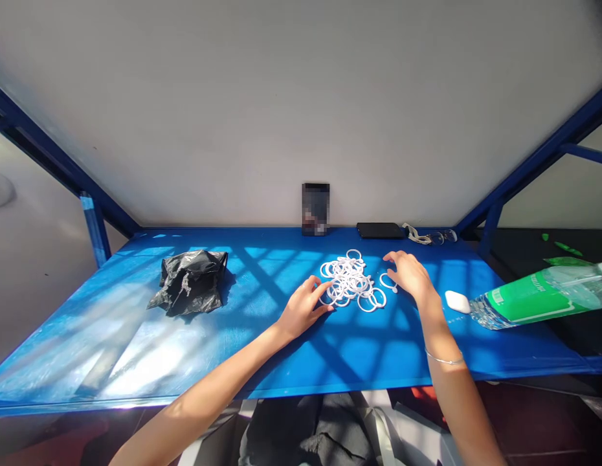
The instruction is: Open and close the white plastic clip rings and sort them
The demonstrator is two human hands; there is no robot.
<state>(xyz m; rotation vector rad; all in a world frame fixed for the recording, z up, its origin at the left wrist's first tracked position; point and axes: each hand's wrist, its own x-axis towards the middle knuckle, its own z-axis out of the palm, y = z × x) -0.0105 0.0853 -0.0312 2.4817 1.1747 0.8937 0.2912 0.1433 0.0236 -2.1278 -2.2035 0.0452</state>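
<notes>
Head view: a heap of thin white plastic rings (348, 283) lies on the glossy blue worktop (136, 336), near its middle and a little toward the back wall. The left hand (305, 309) rests palm down with fingers loosely spread, holding nothing; its fingertips touch the left edge of the heap. The right hand (412, 275) lies flat and open just right of the heap, its fingers resting on a single white ring (387, 282) set slightly apart from the others. A thin bracelet (444, 360) circles the right wrist. A crumpled black plastic bag (191, 280) sits well to the left. A small white oval case (457, 301) and a green-labelled clear plastic bottle (534, 298) lying on its side are to the right. A black phone (379, 230) lies by the wall.
</notes>
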